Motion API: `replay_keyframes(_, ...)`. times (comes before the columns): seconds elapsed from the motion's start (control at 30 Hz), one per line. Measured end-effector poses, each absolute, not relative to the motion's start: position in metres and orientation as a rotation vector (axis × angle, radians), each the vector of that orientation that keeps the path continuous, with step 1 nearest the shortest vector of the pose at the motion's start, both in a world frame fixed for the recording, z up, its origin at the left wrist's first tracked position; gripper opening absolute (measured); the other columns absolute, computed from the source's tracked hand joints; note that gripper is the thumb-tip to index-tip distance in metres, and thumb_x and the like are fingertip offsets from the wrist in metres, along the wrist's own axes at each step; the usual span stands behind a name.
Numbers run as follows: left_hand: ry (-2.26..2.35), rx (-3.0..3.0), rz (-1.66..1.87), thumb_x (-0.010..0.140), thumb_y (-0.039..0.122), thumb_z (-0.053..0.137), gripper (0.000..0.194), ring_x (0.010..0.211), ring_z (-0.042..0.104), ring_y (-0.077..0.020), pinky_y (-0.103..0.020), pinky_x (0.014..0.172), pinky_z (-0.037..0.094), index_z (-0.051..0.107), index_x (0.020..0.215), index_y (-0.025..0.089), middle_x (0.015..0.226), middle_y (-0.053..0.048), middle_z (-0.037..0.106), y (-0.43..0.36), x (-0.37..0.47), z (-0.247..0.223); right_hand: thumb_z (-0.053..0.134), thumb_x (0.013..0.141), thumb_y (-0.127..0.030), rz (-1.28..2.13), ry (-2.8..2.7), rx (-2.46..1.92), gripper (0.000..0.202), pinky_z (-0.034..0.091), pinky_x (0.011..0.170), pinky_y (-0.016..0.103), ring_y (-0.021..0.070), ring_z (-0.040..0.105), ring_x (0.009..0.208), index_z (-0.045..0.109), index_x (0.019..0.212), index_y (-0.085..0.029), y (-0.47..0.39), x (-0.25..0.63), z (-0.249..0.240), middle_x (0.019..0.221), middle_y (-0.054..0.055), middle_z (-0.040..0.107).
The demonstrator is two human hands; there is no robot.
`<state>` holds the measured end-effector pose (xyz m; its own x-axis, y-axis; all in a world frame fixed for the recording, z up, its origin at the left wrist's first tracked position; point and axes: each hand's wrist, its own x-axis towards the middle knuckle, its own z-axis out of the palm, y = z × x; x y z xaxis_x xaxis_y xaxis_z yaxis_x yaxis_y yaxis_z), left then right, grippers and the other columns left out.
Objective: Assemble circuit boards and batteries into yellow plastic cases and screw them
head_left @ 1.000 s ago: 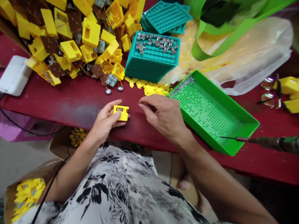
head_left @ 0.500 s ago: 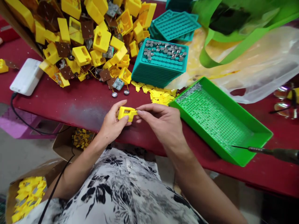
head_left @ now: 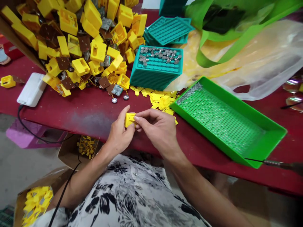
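Between the thumb and fingers of my left hand (head_left: 120, 134) is a small yellow plastic case (head_left: 127, 120), held just over the table's front edge. My right hand (head_left: 157, 127) is closed in a pinch on a small flat yellow cover (head_left: 132, 117), which lies against the case's face where the opening is. My right fingertips hide part of the cover and the case, so I cannot tell whether it is seated. Loose yellow covers (head_left: 161, 100) are heaped on the table beyond my right hand.
Piled yellow cases with brown boards (head_left: 98, 52) fill the back left. Stacked teal trays (head_left: 156, 74) carry button cells. A green tray of screws (head_left: 227, 123) lies right, with a screwdriver shaft (head_left: 272, 162) over its near corner. A white power bank (head_left: 32, 90) trails a cable.
My right hand has brought the small cover from the case's right side onto its opening, which no longer shows. The whole view has shifted slightly.
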<state>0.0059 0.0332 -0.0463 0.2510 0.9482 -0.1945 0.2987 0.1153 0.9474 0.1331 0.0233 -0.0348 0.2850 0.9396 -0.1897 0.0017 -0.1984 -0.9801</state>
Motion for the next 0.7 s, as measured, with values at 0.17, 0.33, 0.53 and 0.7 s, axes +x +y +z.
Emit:
replay_keyframes(0.17, 1.247, 1.249, 0.844, 0.097, 0.038, 0.054, 0.039, 0.105, 0.068, -0.0228, -0.039, 0.097, 0.055, 0.061, 0.129, 0.018, 0.120, -0.011, 0.070, 0.034, 0.007, -0.048, 0.066, 0.074, -0.035, 1.034, -1.111, -1.545, 0.019, 0.052, 0.058, 0.027, 0.0129, 0.062, 0.059, 0.071, 0.076, -0.017, 0.024, 0.136, -0.031, 0.069, 0.003, 0.069)
replay_keyframes(0.33, 1.066, 0.864, 0.898, 0.089, 0.054, 0.065, 0.043, 0.090, 0.070, -0.0187, -0.031, 0.073, 0.063, 0.062, 0.113, 0.018, 0.117, -0.010, 0.068, 0.036, 0.008, -0.058, 0.072, 0.074, -0.030, 0.858, -1.441, -1.650, 0.014, 0.040, 0.056, 0.024, 0.0109, 0.055, 0.056, 0.064, 0.077, -0.018, 0.034, 0.139, -0.021, 0.061, -0.001, 0.062)
replay_keyframes(0.53, 1.050, 0.778, 0.961, 0.086, 0.055, 0.066, 0.047, 0.088, 0.071, -0.0188, -0.028, 0.068, 0.063, 0.061, 0.116, 0.019, 0.110, -0.009, 0.069, 0.035, 0.002, -0.052, 0.070, 0.077, -0.040, 0.860, -1.415, -1.637, 0.025, 0.041, 0.057, 0.025, 0.0120, 0.056, 0.061, 0.070, 0.083, -0.016, 0.036, 0.147, -0.023, 0.072, 0.003, 0.068)
replay_keyframes(0.7, 0.979, 1.014, 0.829, 0.083, 0.045, 0.071, 0.047, 0.100, 0.068, -0.0204, -0.028, 0.077, 0.060, 0.062, 0.121, 0.020, 0.125, -0.011, 0.067, 0.032, -0.005, -0.047, 0.064, 0.079, -0.034, 1.165, -1.476, -1.588, 0.024, 0.044, 0.062, 0.028, 0.0149, 0.062, 0.069, 0.076, 0.093, -0.018, 0.030, 0.153, -0.032, 0.088, 0.005, 0.075)
